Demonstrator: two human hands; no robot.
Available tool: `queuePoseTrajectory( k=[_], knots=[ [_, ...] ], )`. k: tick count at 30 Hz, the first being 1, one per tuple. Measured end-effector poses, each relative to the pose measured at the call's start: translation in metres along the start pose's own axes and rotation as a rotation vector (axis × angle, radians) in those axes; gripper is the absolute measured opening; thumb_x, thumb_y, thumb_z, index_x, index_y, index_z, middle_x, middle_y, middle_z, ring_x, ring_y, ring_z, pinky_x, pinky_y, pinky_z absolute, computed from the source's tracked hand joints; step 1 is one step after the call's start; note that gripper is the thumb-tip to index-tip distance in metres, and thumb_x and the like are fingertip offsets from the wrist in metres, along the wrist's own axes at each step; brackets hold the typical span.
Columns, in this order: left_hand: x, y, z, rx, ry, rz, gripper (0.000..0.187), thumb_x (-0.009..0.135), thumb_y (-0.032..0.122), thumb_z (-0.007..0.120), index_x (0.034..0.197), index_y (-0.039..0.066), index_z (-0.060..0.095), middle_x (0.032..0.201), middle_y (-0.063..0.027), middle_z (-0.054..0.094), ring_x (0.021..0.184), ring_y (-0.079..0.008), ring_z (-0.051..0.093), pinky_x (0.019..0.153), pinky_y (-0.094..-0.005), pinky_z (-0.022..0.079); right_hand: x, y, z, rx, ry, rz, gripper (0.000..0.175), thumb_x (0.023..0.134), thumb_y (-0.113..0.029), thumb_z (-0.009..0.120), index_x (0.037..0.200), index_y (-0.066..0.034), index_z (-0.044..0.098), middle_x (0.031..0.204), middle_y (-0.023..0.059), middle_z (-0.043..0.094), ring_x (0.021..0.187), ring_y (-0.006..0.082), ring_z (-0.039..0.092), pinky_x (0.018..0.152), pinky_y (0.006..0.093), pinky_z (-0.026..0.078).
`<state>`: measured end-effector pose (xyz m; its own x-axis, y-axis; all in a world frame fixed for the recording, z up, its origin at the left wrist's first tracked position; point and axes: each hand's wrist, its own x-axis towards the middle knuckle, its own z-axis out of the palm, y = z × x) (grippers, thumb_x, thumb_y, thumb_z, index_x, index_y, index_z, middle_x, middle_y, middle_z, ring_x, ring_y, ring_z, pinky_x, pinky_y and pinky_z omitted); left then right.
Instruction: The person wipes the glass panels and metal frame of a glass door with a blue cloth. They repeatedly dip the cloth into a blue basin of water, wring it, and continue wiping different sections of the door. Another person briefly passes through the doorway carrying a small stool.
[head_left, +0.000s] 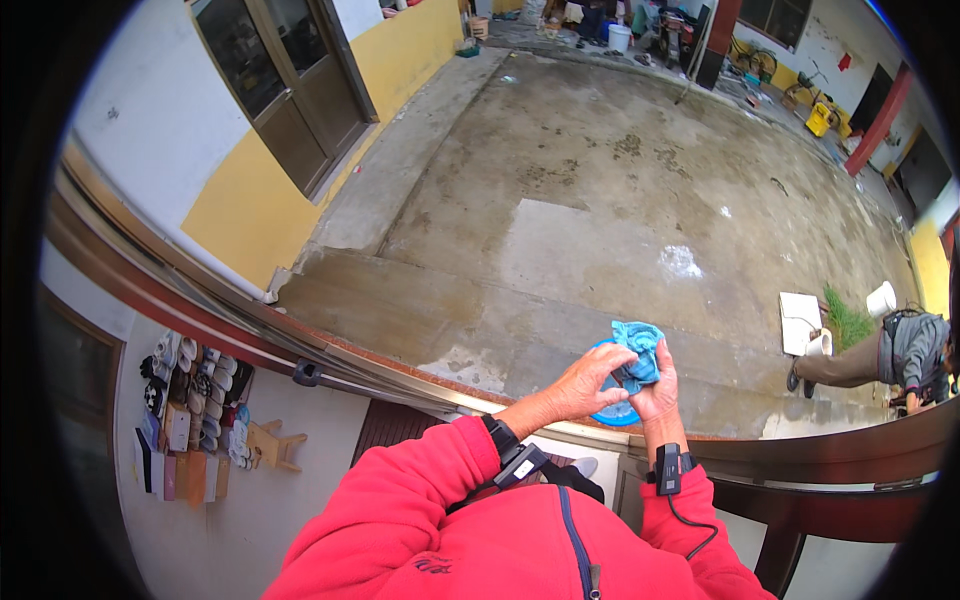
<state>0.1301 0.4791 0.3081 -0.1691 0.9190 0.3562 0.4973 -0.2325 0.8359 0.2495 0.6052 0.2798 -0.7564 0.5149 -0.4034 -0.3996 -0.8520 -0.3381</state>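
Observation:
A crumpled blue cloth (640, 351) is bunched between my two hands in front of me. My right hand (660, 390) grips it from the right, its palm and fingers behind and beside the cloth. From the left, my left hand (592, 379) curls its fingers onto the cloth's near side, thumb lower down. Beneath both hands sits a round blue basin (616, 415), mostly hidden by them; its rim shows on the left and at the bottom. What the basin holds is hard to make out.
A doorway threshold (480, 401) crosses below my arms, with a concrete courtyard (570, 255) beyond. At right, a person (896, 356) bends low near a white bucket (881, 298). Shoes on a rack (199, 390) and a wooden stool (274, 445) stand at left.

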Motion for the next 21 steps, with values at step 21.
queuePoseTrajectory(
  k=[21],
  knots=[
    [-0.204,0.059,-0.089,-0.126,0.696,-0.663,0.056,0.081,0.029,0.072,0.118,-0.006,0.049,0.112,-0.0214,0.055,0.104,-0.0274,0.061,0.082,-0.0346,0.052,-0.078,0.199,0.128,-0.655,-0.554,0.15,0.037,0.095,-0.026,0.057,0.126,-0.0073,0.047,0.115,0.0071,0.059,0.1,0.0202,0.059,0.091,0.0352,0.047]
  ],
)
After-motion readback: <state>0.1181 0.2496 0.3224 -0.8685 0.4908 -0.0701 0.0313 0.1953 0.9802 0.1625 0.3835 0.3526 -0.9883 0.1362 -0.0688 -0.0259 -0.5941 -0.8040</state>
